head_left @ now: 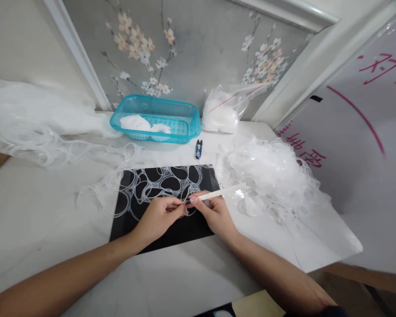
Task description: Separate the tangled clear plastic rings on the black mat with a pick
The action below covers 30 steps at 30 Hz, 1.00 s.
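Over a black mat (171, 233), my left hand (160, 215) pinches a piece of a translucent ring (185, 210) between thumb and fingertips. My right hand (219, 215) is closed round a slim white pen-shaped tool (216, 193), its dark tip pointing left at the left fingertips. Both hands nearly meet there; the exact contact is too small to make out. Several thin clear-white rings (165, 178) lie linked or overlapping on the mat, just beyond my fingers. Behind the mat, small blue thread snips (198, 149) rest on the white table (69, 229).
A blue plastic basket (188, 136) at the back holds white pieces. Beside it stands a clear zip bag (222, 116) with white contents. Heaped translucent rings (270, 171) lie right; more translucent strands (36, 127) trail left. A whiteboard (356, 176) stands at the right edge.
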Each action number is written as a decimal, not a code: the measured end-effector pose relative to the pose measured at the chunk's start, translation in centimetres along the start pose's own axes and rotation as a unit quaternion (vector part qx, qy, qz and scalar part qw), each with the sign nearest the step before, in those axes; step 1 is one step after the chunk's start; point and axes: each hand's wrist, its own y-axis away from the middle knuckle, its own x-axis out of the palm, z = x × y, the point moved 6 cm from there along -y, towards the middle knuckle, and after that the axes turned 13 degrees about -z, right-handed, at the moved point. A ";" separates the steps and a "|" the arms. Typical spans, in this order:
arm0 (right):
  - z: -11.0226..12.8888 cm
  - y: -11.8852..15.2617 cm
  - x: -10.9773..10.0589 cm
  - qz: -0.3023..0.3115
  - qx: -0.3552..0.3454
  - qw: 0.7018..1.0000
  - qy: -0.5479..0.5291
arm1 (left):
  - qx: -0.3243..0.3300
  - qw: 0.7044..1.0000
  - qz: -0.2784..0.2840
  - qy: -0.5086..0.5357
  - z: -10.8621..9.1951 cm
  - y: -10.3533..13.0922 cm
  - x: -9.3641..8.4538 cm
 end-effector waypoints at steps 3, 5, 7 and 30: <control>0.3 0.2 -0.1 0.000 -0.025 0.999 0.033 | 0.006 1.000 0.001 -0.002 0.1 0.0 0.1; 0.4 0.3 0.0 0.002 -0.031 0.999 0.032 | 0.011 1.000 0.003 -0.006 0.2 0.0 0.1; 0.4 0.3 0.0 0.004 -0.031 0.999 0.029 | 0.013 1.000 0.005 -0.008 0.2 0.0 0.1; 0.3 0.2 -0.2 -0.013 -0.035 0.998 0.051 | 0.017 1.000 -0.002 0.007 -0.2 0.0 0.0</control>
